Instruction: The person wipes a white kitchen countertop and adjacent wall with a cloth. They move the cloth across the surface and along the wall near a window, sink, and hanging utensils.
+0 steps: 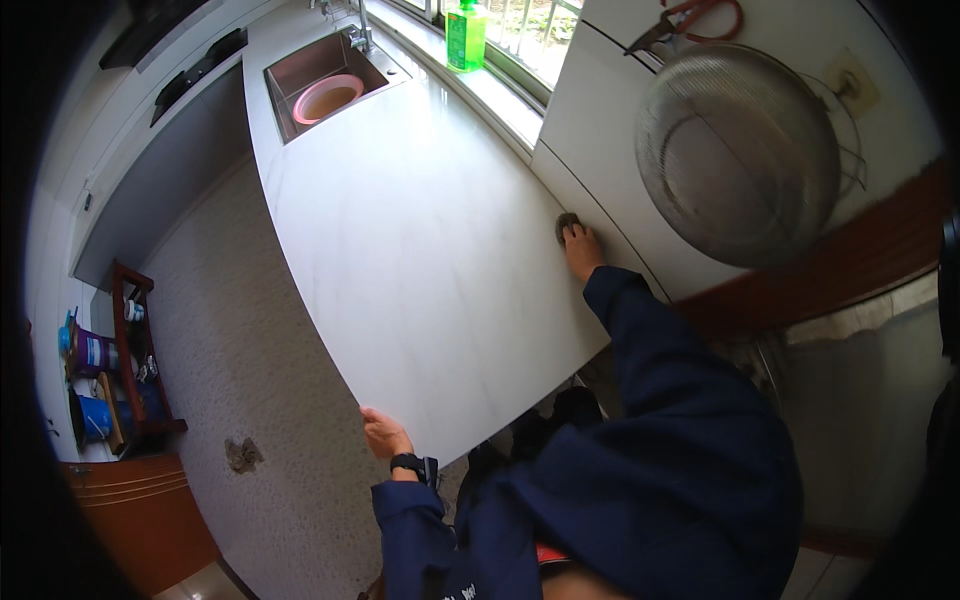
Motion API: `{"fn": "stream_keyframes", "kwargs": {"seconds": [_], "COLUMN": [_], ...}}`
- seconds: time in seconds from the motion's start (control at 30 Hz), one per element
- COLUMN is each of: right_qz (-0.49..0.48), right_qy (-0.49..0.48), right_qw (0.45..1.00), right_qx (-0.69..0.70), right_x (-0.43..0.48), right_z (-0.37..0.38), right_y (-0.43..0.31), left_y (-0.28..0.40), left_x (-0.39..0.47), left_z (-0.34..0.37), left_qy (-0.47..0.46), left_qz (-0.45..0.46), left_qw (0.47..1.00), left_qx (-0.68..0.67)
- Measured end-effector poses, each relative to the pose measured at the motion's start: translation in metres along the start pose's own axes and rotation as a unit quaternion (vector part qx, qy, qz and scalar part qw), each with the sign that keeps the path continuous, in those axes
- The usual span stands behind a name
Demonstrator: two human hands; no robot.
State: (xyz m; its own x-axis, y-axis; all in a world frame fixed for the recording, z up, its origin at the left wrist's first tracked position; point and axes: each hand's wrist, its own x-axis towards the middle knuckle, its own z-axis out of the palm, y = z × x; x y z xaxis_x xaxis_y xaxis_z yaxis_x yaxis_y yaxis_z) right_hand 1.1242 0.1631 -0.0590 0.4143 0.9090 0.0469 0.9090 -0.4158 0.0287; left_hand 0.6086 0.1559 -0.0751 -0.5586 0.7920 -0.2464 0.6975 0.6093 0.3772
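A white, faintly veined countertop (420, 247) stretches out before me. At its right edge, against the tiled wall, my right hand (583, 251) presses a small dark scouring pad (567, 225) onto the surface. My left hand (385, 433), with a black watch (415, 467) on the wrist, rests at the near left corner. Its fingers touch the counter's edge; their undersides are hidden.
At the far end a sink (300, 64) holds a pink basin (328, 97). A green bottle (465, 37) stands on the windowsill (517, 112). A mesh strainer (739, 154) and red-handled scissors (694, 21) hang on the right wall. A wooden shelf (139, 352) stands left.
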Motion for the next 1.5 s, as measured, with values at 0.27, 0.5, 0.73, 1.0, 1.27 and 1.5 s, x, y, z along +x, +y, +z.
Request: {"fn": "stream_keyframes", "kwargs": {"seconds": [0.27, 0.5, 0.73, 1.0, 1.27, 1.5], "right_qz": [-0.007, -0.012, -0.026, -0.065, -0.116, -0.111], "right_qy": [-0.07, -0.092, -0.037, 0.033, 0.093, 0.114], "right_qw": [0.997, 0.993, 0.995, 0.997, 0.989, 0.978], "right_qx": [0.043, 0.077, 0.093, 0.033, -0.016, 0.135], "right_x": [-0.147, -0.13, -0.043, 0.024, 0.115, 0.126], "right_z": [-0.036, -0.035, -0.026, -0.011, -0.004, 0.001], "right_y": [0.013, 0.016, 0.009, -0.007, -0.03, -0.026], "left_y": [-0.005, 0.0, 0.006, -0.003, -0.001, 0.001], "left_x": [0.001, 0.001, -0.003, 0.005, 0.003, 0.003], "left_z": [0.002, 0.002, 0.001, 0.011, 0.01, 0.007], "left_qy": [-0.019, -0.014, 0.01, 0.005, 0.022, 0.014], "left_qz": [0.007, -0.014, -0.003, -0.026, -0.01, -0.017], "left_qw": [1.0, 1.0, 1.0, 0.999, 0.999, 0.999], "left_qx": [-0.022, -0.018, -0.014, 0.018, 0.028, 0.034]}}
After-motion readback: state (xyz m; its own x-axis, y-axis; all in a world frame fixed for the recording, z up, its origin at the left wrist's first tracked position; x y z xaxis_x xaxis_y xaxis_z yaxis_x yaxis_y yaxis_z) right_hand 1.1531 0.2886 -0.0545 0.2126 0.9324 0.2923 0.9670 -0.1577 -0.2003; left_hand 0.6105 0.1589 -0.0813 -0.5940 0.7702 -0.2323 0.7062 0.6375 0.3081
